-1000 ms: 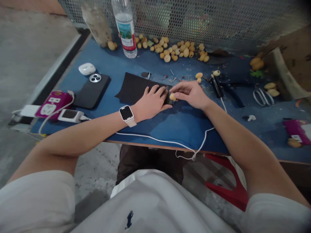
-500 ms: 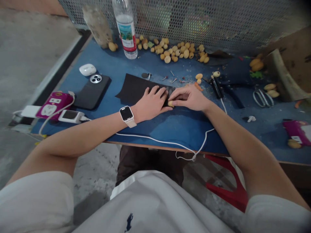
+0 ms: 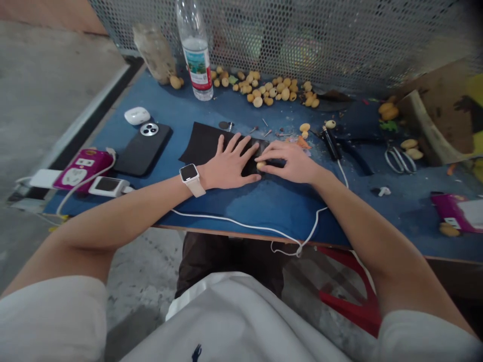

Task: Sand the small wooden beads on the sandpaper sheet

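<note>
A black sheet that looks like sandpaper lies on the blue table. My left hand rests flat on it with fingers spread, pressing it down; a white watch is on that wrist. My right hand pinches a small tan gourd-like piece between thumb and fingers, against the sheet's right end, close to my left fingertips. That end of the sheet is partly hidden by my hands. Small screw-like bits and an orange scrap lie just beyond my right hand.
Several tan gourd-like pieces line the mesh panel, beside a water bottle. At left are a phone and a purple power strip. A black corded tool, pliers and scissors lie right; a white cable crosses the front.
My left fingers have spread wider on the sheet. My right hand, still pinching the small piece, has shifted slightly left and down in view; the whole view has tilted a little.
</note>
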`<state>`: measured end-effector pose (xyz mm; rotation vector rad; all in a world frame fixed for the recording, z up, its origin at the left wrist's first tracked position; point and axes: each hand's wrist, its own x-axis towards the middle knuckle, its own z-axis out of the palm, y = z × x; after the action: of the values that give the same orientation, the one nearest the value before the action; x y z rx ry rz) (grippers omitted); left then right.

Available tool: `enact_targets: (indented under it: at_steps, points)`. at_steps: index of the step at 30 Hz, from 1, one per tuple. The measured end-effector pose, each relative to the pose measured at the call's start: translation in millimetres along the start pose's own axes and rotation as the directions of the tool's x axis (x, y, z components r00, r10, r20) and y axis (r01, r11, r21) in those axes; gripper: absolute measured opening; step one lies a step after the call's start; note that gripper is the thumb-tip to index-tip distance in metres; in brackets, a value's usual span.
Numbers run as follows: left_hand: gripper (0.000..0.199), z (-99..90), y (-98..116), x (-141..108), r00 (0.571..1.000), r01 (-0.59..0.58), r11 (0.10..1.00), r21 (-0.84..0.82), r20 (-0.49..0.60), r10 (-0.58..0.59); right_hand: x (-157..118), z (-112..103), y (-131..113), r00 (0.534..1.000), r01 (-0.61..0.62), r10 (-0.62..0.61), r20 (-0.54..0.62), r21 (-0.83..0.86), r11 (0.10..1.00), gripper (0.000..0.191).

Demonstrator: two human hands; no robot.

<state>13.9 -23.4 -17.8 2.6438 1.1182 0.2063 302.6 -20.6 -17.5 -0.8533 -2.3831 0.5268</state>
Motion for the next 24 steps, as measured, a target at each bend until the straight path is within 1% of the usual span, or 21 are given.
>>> enact_targets:
  at_steps: [2,5,7,10,14,18,20,24]
  points:
    - [0.115,-0.7,1,3,0.999,0.048,0.997,-0.052,0.007,-0.048,-1,-1,2,0.999,-0.005,0.004,-0.040,-0.035,0.999,0.035]
    - [0.112,-9.3,3,4,0.994,0.108,0.986,-0.126,0.045,-0.103,-1,-4,7,0.995,-0.027,0.018,-0.101,-0.093,0.995,0.035]
    - [0.107,-16.2,3,4,0.993,0.106,0.986,-0.132,0.057,-0.099,-1,-6,8,0.993,-0.055,0.042,-0.113,-0.111,0.992,0.031]
    - [0.104,-21.2,3,1,0.995,0.080,0.994,-0.078,0.061,-0.075,0,-7,6,0.989,-0.104,0.093,-0.114,-0.098,0.990,0.022]
    - [0.104,-13.5,4,-1,0.998,0.056,0.998,0.005,0.031,-0.056,1,-8,1,0.984,-0.141,0.134,-0.115,-0.054,0.989,0.018]
    - [0.100,-2.5,6,-2,0.999,0.041,0.999,0.021,-0.018,-0.041,0,-9,2,0.977,-0.173,0.173,-0.127,0.010,0.985,0.023]
    - [0.100,-0.6,7,-2,0.999,0.041,0.999,0.022,-0.025,-0.041,0,-9,4,0.972,-0.189,0.193,-0.135,0.039,0.981,0.027]
    - [0.100,-2.5,9,-1,0.999,0.049,0.999,0.024,-0.021,-0.049,0,-8,4,0.957,-0.236,0.248,-0.148,0.099,0.967,0.033]
